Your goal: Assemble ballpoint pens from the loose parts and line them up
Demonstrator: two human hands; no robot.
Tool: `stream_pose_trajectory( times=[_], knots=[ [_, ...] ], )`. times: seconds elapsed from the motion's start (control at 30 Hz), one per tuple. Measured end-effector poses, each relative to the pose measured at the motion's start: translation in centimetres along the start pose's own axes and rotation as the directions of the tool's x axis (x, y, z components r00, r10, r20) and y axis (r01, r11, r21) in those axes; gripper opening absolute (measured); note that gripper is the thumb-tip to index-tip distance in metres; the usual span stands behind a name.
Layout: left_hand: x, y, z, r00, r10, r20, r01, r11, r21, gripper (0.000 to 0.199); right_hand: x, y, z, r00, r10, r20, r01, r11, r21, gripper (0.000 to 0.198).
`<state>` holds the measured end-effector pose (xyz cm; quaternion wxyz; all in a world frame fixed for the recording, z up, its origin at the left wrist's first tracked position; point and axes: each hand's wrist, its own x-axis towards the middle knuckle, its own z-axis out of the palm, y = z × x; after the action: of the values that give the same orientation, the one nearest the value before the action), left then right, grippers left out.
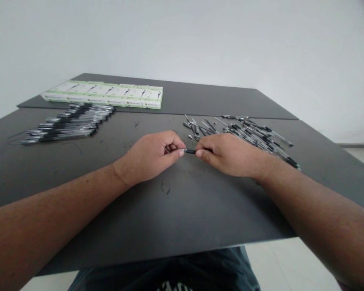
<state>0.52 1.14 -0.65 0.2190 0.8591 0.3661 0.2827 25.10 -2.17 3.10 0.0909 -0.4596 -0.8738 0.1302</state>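
Between my two hands, over the middle of the dark table, is a pen (190, 151) with a black grip section. My left hand (154, 155) pinches its tip end between thumb and forefinger. My right hand (227, 154) closes around the other end of the black grip, and the rest of the pen is hidden in that hand. Just beyond my right hand lie loose pen parts (197, 126), among them thin tubes and small tips. A heap of pens (257, 135) with black grips spreads to the right of them.
On the left, a row of pens (69, 123) lies side by side. Behind it stands a line of white and green boxes (106, 95) with pen pictures. The dark table (170, 218) has its near edge close to my lap, and a seam crosses it farther back.
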Motion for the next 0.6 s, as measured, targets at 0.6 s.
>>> stream_pose_trajectory(
  times=[0.6],
  knots=[
    [0.02, -0.01, 0.08, 0.997, 0.015, 0.078, -0.015, 1.0, 0.002, 0.014, -0.11, -0.1, -0.02, 0.996, 0.06, 0.061, -0.062, 0.997, 0.039, 0.017]
  ],
)
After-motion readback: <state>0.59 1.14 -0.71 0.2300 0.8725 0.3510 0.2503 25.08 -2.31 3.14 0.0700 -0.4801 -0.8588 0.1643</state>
